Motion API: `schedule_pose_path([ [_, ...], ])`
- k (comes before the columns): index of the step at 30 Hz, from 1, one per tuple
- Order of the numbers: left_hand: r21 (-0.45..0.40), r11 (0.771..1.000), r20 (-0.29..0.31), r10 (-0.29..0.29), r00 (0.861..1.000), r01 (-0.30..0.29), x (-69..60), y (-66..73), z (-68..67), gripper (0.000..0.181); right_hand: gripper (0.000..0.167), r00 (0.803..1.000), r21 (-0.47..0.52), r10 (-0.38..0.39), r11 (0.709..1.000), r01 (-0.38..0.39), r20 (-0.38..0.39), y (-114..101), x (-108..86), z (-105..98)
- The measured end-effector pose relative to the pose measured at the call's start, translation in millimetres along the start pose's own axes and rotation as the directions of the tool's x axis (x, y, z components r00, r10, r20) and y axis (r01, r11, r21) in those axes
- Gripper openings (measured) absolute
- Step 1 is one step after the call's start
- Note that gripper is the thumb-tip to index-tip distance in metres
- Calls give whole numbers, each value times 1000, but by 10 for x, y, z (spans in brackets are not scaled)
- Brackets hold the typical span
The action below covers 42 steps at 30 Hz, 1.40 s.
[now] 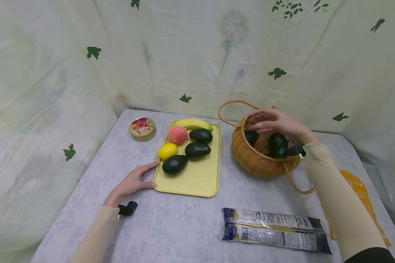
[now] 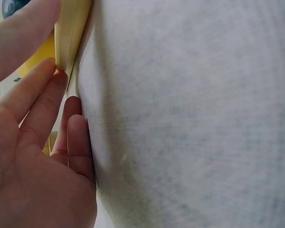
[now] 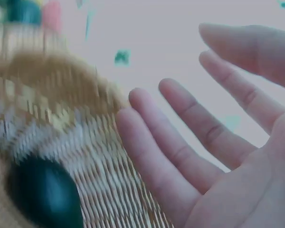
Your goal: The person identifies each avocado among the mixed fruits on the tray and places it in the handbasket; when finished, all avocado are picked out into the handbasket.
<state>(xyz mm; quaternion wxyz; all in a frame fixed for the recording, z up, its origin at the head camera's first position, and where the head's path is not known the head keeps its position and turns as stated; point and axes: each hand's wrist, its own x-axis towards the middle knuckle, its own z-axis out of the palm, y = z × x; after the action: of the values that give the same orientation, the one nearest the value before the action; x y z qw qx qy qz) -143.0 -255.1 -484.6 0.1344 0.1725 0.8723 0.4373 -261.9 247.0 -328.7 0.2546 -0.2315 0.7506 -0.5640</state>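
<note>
My left hand (image 1: pixel 131 184) touches the left edge of a yellow tray (image 1: pixel 197 180) with thumb and fingertips, fingers fairly straight. On the tray lie a banana (image 1: pixel 192 123), a round pink fruit with a grainy surface (image 1: pixel 177 135), a lemon (image 1: pixel 167 151) and three dark avocados (image 1: pixel 175 164). Over the opening of a wicker basket (image 1: pixel 255 160) hovers my right hand (image 1: pixel 281 124), fingers spread and holding nothing in the right wrist view. Inside the basket, one dark avocado (image 1: pixel 251 137) sits at the left and another dark avocado (image 1: pixel 277 141) at the right, partly hidden by the wrist strap.
A round tin (image 1: pixel 142 129) stands left of the tray. Two long plastic packets (image 1: pixel 276 230) lie side by side at the front. An orange bag (image 1: pixel 362 193) is partly behind my right sleeve. The basket's handles (image 1: pixel 228 122) flop outward, and a leaf-patterned curtain (image 1: pixel 184 54) hangs behind the table.
</note>
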Motion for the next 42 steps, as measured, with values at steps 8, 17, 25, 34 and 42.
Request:
schedule_pose_path([
  [8,4,1000,-4,3,1000,-3,12,-4,17,72,45,987,85,-111,991,102,113,-107,231,413],
  [17,-12,1000,-1,-6,1000,6,-8,-1,-14,74,47,962,87,-182,982,168,205,-140,614,795],
  [25,-11,1000,-5,2,1000,-2,1,0,-16,74,45,944,48,-204,979,198,260,-63,933,1095],
  [34,-3,1000,-7,27,1000,-27,15,-17,-20,75,48,962,-62,-145,985,164,231,117,1107,1305],
  [42,-19,1000,0,11,1000,-11,12,-26,-9,75,47,966,-102,-77,989,105,247,300,1206,1386],
])
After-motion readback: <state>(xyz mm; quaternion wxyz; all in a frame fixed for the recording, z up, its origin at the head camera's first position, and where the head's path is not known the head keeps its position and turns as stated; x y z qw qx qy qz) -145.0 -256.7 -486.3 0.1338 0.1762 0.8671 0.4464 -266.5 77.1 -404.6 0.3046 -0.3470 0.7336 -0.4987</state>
